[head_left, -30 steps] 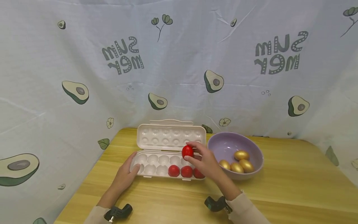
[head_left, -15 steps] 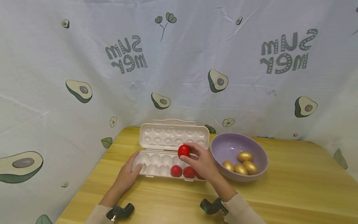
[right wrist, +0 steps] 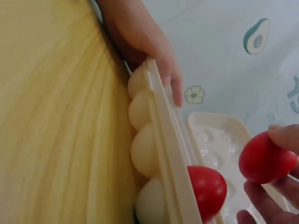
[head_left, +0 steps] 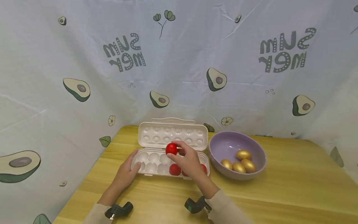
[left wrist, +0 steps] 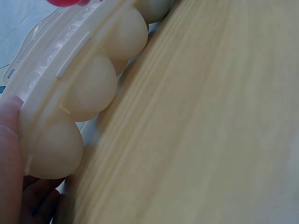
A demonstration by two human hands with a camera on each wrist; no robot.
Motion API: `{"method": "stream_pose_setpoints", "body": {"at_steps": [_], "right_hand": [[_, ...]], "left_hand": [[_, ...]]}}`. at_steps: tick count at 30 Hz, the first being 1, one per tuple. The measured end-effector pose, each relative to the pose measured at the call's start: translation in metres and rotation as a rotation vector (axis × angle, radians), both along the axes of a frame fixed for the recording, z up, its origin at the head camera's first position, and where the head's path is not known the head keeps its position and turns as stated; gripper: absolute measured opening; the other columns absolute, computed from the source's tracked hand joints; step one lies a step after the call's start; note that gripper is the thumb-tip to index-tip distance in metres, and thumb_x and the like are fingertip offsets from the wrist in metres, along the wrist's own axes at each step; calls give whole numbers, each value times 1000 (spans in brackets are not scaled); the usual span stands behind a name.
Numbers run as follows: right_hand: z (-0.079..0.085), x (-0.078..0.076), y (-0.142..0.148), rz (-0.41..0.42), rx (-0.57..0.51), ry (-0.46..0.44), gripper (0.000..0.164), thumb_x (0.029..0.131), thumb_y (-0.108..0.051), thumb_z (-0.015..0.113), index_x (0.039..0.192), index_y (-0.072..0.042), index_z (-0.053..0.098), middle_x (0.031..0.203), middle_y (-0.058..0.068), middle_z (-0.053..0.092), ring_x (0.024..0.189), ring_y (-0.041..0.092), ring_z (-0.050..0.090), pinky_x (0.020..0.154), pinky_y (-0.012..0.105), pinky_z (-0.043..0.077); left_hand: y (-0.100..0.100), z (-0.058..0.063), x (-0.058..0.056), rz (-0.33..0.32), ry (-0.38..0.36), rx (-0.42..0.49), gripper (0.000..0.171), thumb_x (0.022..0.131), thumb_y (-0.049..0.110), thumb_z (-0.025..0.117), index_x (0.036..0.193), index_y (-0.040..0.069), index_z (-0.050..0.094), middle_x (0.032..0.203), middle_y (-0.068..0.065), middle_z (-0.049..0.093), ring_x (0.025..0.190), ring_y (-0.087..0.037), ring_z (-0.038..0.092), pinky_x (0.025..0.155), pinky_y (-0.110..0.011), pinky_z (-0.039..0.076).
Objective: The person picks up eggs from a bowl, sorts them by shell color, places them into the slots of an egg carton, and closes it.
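An open cream plastic egg carton [head_left: 153, 158] lies on the table, its lid [head_left: 193, 132] tipped back behind the cups. My left hand [head_left: 124, 173] grips the carton's left end; the left wrist view has the thumb [left wrist: 9, 154] over the rim and fingers beneath. Between thumb and fingertips my right hand [head_left: 188, 160] pinches a red egg [head_left: 171, 149], raised above the back row of cups. Several red eggs sit in the front row toward the right, one plainly visible [head_left: 175, 170], others partly covered by the right hand.
To the right of the carton stands a purple bowl [head_left: 222, 146] holding several golden eggs [head_left: 247, 165]. A wood-grain table [head_left: 296, 177] extends to the right and front. Behind it hangs a white curtain [head_left: 179, 65] with avocado prints.
My right hand has carried the red egg leftward above the carton's back row, uncovering more of the right-end cups. The left hand stays at the carton's left end.
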State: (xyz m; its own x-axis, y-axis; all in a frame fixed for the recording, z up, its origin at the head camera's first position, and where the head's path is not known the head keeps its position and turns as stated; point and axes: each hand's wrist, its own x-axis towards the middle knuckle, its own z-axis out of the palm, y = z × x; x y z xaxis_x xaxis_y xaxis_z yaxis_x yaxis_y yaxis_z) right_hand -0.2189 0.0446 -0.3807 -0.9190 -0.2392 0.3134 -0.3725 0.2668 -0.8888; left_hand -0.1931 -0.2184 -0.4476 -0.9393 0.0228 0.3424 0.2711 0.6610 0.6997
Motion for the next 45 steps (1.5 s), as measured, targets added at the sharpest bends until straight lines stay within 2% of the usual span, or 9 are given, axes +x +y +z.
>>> {"method": "stream_pose_setpoints", "body": {"at_steps": [3, 10, 18, 21, 26, 33, 41, 45], "right_hand": [[-3, 1, -5, 13, 40, 2, 45, 76, -33, 71, 118, -34, 54, 105, -11, 60, 94, 12, 59, 74, 27, 52], [-14, 4, -9, 14, 78, 41, 50, 76, -31, 71, 123, -22, 55, 108, -11, 59, 95, 13, 59, 80, 32, 52], [-19, 8, -12, 109, 105, 38, 45, 78, -26, 71, 119, -18, 54, 106, -8, 57, 97, 13, 57, 76, 23, 52], [-20, 9, -13, 129, 153, 86, 43, 78, -21, 71, 117, -15, 55, 105, -7, 58, 95, 11, 56, 75, 21, 51], [-20, 10, -14, 150, 261, 143, 43, 76, -22, 72, 115, -13, 55, 104, -7, 59, 88, 8, 57, 75, 23, 51], [-26, 13, -19, 135, 406, 237, 42, 76, -26, 72, 113, -14, 57, 104, -6, 58, 93, 12, 51, 81, 25, 47], [-32, 16, -22, 121, 381, 301, 38, 78, -24, 69, 111, -10, 57, 103, -3, 60, 91, 10, 51, 81, 23, 47], [-35, 15, -22, 125, 363, 334, 33, 79, -21, 67, 109, -10, 58, 98, -3, 59, 84, 10, 52, 73, 19, 48]], "left_hand": [[0, -2, -1, 0, -5, 4, 54, 92, 28, 48, 141, 13, 30, 141, -9, 35, 128, -29, 32, 105, -47, 27], [0, -2, -2, -3, -8, 0, 55, 92, 30, 48, 141, 13, 29, 141, -8, 35, 128, -28, 31, 105, -47, 26], [-1, -1, 0, 4, -14, 1, 54, 92, 29, 48, 140, 14, 30, 140, -9, 36, 128, -28, 33, 105, -47, 27], [-1, -2, 0, 1, -12, 0, 54, 92, 30, 48, 140, 14, 30, 140, -9, 36, 128, -28, 33, 105, -47, 27], [-1, -2, -1, -6, -11, 0, 54, 92, 29, 49, 141, 14, 30, 141, -8, 36, 128, -28, 32, 105, -47, 27], [-1, -3, -2, 2, -10, -2, 54, 91, 25, 50, 140, 15, 31, 139, -10, 38, 127, -28, 34, 104, -46, 29], [-2, -4, -1, -3, -6, 8, 53, 91, 26, 49, 140, 15, 31, 139, -9, 38, 126, -28, 35, 103, -47, 29], [-2, -4, -1, -9, 0, 7, 53, 92, 27, 49, 140, 15, 31, 139, -8, 38, 126, -27, 35, 103, -47, 29]]}}
